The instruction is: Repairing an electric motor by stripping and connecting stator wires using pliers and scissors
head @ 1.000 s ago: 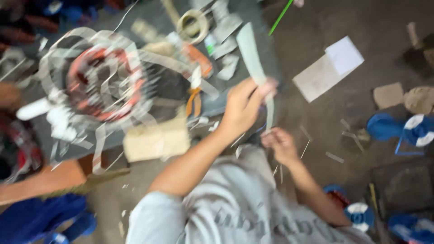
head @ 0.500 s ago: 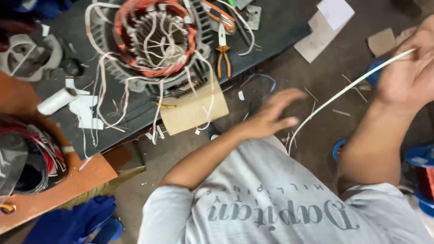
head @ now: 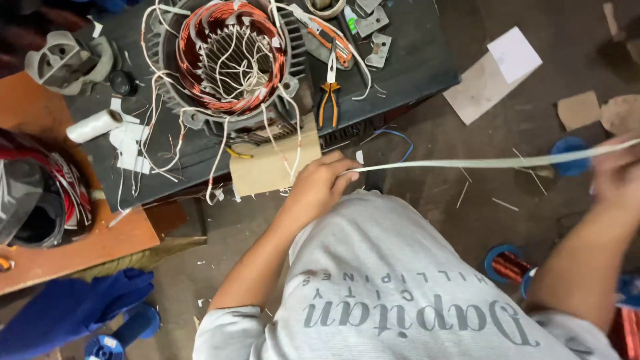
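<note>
Left hand (head: pixel 319 185) pinching white strip (head: pixel 480 162) end | right hand (head: pixel 617 175) blurred, gripping far end | strip taut, running left-right

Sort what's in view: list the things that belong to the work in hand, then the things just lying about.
In hand:
- long thin white strip, stretched between left hand and right hand
- round grey motor stator with copper windings and white leads
- tan cardboard piece

Lying about:
- orange-handled pliers
- white tape roll
- blue spool of copper wire
- white paper square

Matt white paper strip (head: pixel 480 162)
</note>
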